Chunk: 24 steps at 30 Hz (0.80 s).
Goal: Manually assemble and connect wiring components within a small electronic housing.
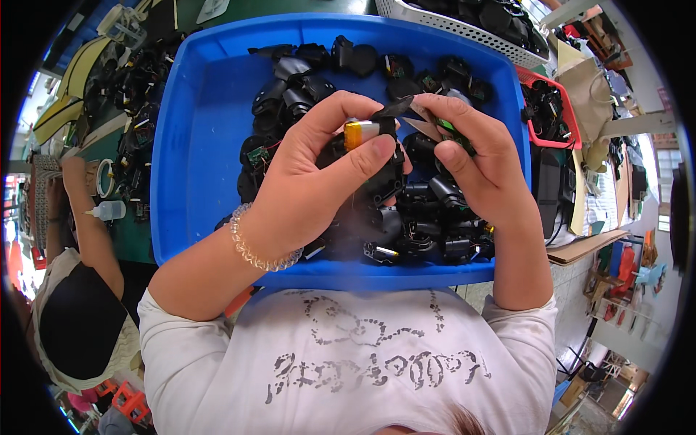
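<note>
My left hand [319, 156] is closed round a black plastic device part [388, 174] above a blue bin. A small silver battery [360, 133] with yellow tape at one end shows between its thumb and forefinger. My right hand [478, 156] grips small snips [426, 127]. Their two pointed metal blades stand apart beside the device part, and some green shows near the palm. A black flap [395, 106] sticks up from the part, close to the right fingertips. Fingers hide much of the part and the snips' handles.
The blue bin [196, 138] holds several black device parts, some with wires and circuit boards. A white perforated basket [464, 32] and a red basket [562, 101] stand beyond and to the right. At left are more parts, a squeeze bottle [109, 210] and another person's arm [90, 225].
</note>
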Available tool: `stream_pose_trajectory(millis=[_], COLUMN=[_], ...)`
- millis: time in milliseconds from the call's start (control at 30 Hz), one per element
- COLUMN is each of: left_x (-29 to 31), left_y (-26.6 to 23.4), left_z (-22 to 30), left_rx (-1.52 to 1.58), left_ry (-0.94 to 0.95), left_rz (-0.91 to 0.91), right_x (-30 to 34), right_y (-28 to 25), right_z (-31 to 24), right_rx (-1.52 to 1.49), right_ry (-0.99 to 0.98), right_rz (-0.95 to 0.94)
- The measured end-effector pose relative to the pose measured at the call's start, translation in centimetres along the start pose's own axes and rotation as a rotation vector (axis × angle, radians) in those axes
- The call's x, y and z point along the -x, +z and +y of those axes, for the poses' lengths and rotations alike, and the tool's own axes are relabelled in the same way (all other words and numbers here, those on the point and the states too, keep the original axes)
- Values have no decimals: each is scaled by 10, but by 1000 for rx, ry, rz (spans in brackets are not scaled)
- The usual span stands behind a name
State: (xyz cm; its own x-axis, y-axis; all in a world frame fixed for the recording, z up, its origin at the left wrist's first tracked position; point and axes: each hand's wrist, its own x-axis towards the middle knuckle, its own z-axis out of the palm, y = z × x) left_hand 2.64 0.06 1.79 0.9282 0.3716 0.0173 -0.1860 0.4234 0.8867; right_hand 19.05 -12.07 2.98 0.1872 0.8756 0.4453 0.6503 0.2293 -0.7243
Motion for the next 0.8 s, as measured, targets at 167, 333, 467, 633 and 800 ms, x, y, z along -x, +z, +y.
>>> stream_pose_trajectory(millis=[167,333,467,633,800], left_x=[1,-1,-2,-2,-2], left_y=[0,-4,-4,-3,-4], left_z=[0,-4,-5,-5,-4], left_rx=[-80,-199,-221,-201,-176], left_ry=[35,94,67,40,-20], left_rz=[-28,-101,-95,-83,-67], right_x=[0,3,3,2,2], right_y=[-11,-9,-9,-10,-6], right_z=[-7,-7,-6,-8,-6], right_rx=[108,124,183,242,307], right_ry=[55,42,3,-27,-68], right_rz=[-105,-66,-61,-58,-26])
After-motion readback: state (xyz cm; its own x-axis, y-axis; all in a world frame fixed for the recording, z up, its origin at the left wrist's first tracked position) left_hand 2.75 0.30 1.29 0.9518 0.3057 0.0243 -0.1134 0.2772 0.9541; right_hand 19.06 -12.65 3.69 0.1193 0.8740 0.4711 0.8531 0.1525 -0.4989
